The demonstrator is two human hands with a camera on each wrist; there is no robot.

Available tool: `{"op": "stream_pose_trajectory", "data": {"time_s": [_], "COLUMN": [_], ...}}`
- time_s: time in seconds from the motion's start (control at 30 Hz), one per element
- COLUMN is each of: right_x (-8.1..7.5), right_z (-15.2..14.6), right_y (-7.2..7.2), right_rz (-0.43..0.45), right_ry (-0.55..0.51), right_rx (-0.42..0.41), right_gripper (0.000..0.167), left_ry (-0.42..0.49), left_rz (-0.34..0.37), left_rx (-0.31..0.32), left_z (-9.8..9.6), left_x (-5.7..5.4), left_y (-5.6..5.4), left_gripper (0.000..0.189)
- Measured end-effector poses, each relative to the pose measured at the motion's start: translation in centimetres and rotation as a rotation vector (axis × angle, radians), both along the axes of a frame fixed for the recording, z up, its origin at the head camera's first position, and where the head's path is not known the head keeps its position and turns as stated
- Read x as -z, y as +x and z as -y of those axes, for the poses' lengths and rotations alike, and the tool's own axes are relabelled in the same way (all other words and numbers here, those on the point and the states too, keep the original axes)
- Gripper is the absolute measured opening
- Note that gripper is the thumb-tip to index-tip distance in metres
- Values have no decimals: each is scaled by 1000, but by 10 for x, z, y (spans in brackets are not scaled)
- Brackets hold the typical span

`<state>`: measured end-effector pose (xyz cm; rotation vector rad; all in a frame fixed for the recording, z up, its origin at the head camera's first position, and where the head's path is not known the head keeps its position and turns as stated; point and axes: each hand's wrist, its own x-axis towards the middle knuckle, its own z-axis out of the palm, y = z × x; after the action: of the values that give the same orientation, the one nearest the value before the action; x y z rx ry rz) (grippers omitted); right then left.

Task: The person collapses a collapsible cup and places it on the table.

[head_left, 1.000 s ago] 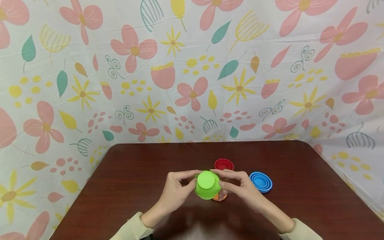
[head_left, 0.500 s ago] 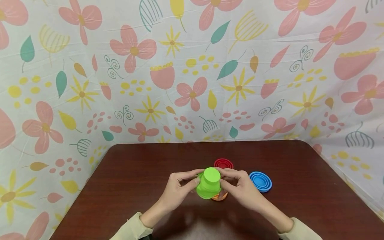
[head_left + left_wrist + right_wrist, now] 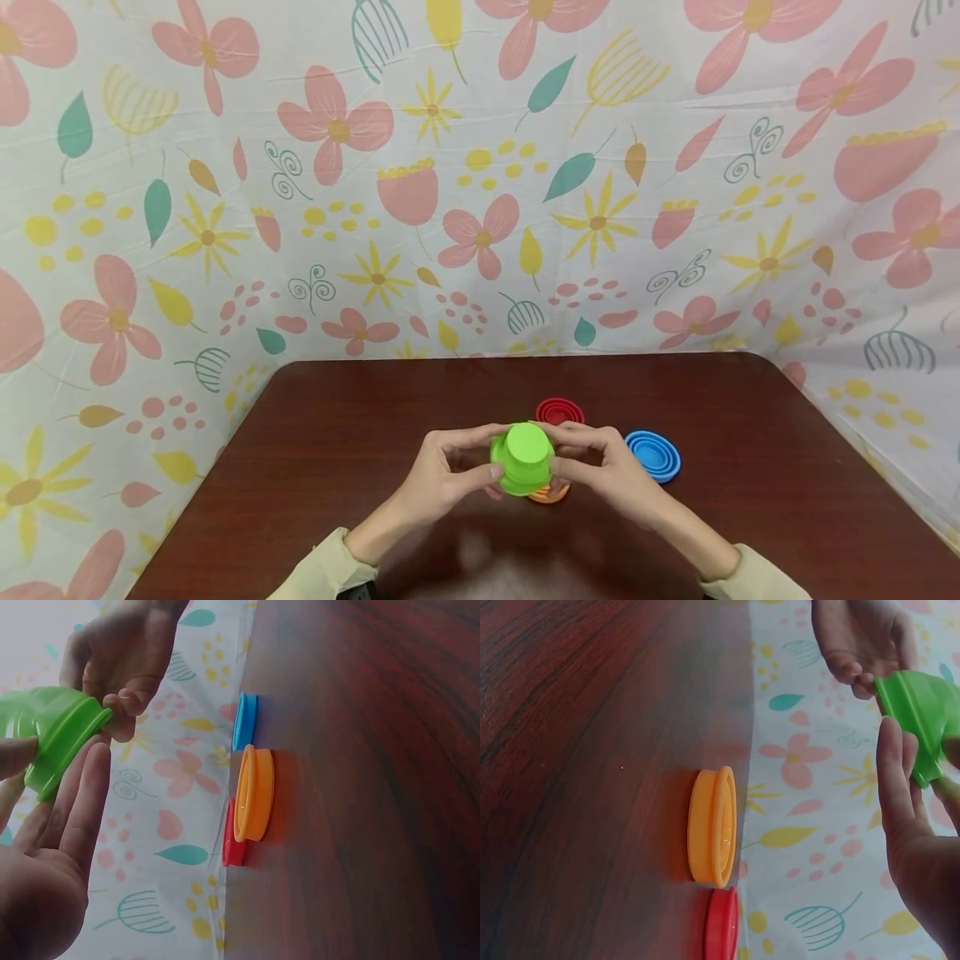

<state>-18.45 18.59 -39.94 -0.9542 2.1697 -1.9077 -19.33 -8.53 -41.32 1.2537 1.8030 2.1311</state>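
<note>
Between both hands, raised above the table, is a green collapsible cup (image 3: 527,450). Its small flat base points up toward the head camera, and its stepped wall is partly extended. My left hand (image 3: 441,475) grips the cup's left side, thumb low near the wide rim and index finger along the top. From the right, my right hand (image 3: 611,471) pinches the wall between thumb and fingers. In the left wrist view, the wide rim of the green cup (image 3: 71,746) faces down, with fingers under it. Just behind the hands lies a flat orange collapsible cup (image 3: 551,493), partly hidden.
A flattened red cup (image 3: 559,412) lies farther back on the dark wooden table (image 3: 360,417). To its right is a flattened blue cup (image 3: 652,456) with ringed folds. A floral cloth (image 3: 480,167) hangs behind the table's far edge.
The green cup's folded wall has been drawn out, so its base stands higher. The base tipped right, then came back slightly left. My left thumb has shifted down toward the rim.
</note>
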Motion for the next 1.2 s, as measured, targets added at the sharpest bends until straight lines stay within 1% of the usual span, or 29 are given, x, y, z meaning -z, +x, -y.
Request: {"op": "stream_pose_trajectory", "data": {"time_s": [0.1, 0.2, 0.3, 0.43, 0.5, 0.57, 0.67, 0.8, 0.9, 0.97, 1.13, 1.2], "right_x": [0, 0, 2, 4, 5, 5, 5, 5, 4, 3, 2, 2], "right_z": [-1, 0, 1, 2, 3, 4, 6, 7, 8, 8, 9, 10], "right_y": [0, -1, -2, -1, 0, 0, 0, 0, 1, 1, 1, 1], "right_rz": [32, 7, -9, -11, -15, -32, -38, -19, -4, 4, 7, -3], "right_ry": [7, 14, 12, 19, 27, 38, 35, 7, 0, 2, 12, 18], "right_rx": [-15, -22, -12, 39, 71, 106, 138, 144, 138, 129, 97, 96], "right_gripper": [51, 54, 54, 53, 53, 52, 52, 53, 54, 57, 69, 71], "left_ry": [2, -7, -30, -68, -79, -87, -95, -108, -104, -94, -82, -72], "left_rz": [-10, -24, -13, 26, 37, 49, 48, 73, 107, 119, 137, 148], "left_rx": [-29, -64, -112, -171, -191, -197, -173, -77, -27, -18, -28, -29], "left_z": [-1, -3, -5, -8, -10, -10, -10, -9, -8, -8, -10, -11], "left_x": [0, 0, 0, -1, -1, 0, 1, 3, 3, 3, 2, 2], "left_y": [0, 1, 2, 3, 3, 3, 2, 1, 0, 0, 0, 0], "left_gripper": [44, 44, 45, 49, 51, 52, 54, 64, 71, 72, 72, 72]}}
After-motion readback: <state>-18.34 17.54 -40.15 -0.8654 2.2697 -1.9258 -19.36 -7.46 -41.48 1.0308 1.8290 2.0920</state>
